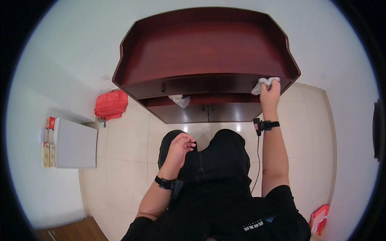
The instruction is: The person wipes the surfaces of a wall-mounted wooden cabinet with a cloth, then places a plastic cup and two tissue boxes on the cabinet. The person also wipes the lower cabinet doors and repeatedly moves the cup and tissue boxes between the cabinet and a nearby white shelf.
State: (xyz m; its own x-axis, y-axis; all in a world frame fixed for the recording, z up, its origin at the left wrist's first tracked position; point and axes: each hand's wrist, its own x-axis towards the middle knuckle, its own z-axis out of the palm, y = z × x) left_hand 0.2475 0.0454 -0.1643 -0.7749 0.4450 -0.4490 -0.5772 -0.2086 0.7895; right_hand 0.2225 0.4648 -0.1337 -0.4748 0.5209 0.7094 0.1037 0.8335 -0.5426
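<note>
A dark red wooden cabinet (pixel 205 51) with a raised rim round its top stands before me. My right hand (pixel 270 95) pinches a crumpled white wipe (pixel 262 85), cloth or paper I cannot tell, at the right end of the drawer front (pixel 208 85). My left hand (pixel 182 147) hovers over or rests on my left thigh, fingers loosely curled and holding nothing. In the open shelf below the drawers lies a clear plastic bag (pixel 181 101) with something pale in it. Under the shelf are two cabinet doors (pixel 187 114) with dark handles.
Folded red fabric or bags (pixel 111 104) lie on the tiled floor at the cabinet's left. A white box-like unit (pixel 77 144) stands by the left wall, small cartons (pixel 48 155) beside it. A cable (pixel 258 162) hangs from my right wrist strap. A red bag (pixel 319 220) sits lower right.
</note>
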